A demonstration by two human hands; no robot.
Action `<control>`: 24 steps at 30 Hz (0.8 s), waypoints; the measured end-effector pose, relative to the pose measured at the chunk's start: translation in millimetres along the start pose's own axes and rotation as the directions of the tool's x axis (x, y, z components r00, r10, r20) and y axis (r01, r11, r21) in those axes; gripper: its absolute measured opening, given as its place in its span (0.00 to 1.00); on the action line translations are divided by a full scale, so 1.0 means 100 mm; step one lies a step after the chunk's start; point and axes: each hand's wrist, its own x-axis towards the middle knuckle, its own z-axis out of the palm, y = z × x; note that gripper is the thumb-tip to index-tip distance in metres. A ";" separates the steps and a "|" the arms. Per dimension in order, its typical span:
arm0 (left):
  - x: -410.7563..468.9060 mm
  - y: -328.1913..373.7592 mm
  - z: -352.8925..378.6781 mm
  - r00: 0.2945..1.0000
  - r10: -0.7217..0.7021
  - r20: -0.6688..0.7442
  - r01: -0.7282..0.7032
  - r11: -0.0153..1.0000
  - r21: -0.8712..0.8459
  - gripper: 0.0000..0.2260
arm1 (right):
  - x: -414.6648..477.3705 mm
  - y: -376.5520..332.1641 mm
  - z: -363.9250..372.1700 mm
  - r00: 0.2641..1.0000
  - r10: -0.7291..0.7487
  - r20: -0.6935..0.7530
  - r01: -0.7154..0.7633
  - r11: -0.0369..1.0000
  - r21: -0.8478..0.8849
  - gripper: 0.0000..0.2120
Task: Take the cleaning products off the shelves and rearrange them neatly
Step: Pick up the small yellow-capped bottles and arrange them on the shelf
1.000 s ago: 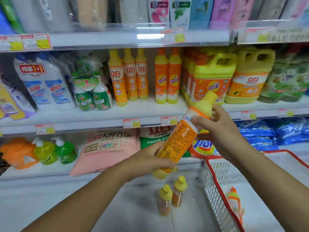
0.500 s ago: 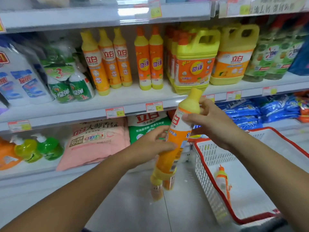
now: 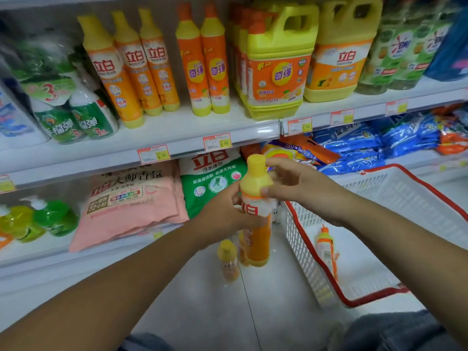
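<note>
- The dish-soap bottle [image 3: 256, 224] — orange body, yellow cap — is held upright in the air, below the middle shelf [image 3: 177, 134] and above the floor [image 3: 202, 312].
- The left hand [image 3: 225, 216] grips its labelled body from the left, fingers curled round it.
- The right hand [image 3: 301, 188] pinches the yellow shoulder, thumb in front, fingers behind the cap.
- A small yellow-capped bottle [image 3: 228, 259] stands on the floor just beside the held one's base.
- A white basket [image 3: 395, 188] (red-rimmed) sits to the right; an orange-capped bottle [image 3: 326, 247] is inside it.
- On the middle shelf, matching orange bottles [image 3: 126, 72] stand upright — yellow jugs [image 3: 278, 64] are further right.
</note>
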 end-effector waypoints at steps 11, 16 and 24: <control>0.28 -1.47 0.91 0.983 -0.160 -0.091 0.168 0.981 0.092 0.28 | -0.16 1.96 -0.12 0.951 0.221 -0.214 -0.306 0.751 -0.586 0.29; 0.43 -1.82 1.15 0.974 -0.197 -0.115 0.218 0.955 0.204 0.28 | -0.18 2.32 0.04 0.942 0.201 -0.270 -0.315 0.809 -0.496 0.27; 0.56 -2.17 1.30 0.968 -0.217 -0.126 0.236 0.957 0.167 0.26 | -0.16 2.42 0.04 0.928 0.178 -0.327 -0.329 0.805 -0.493 0.24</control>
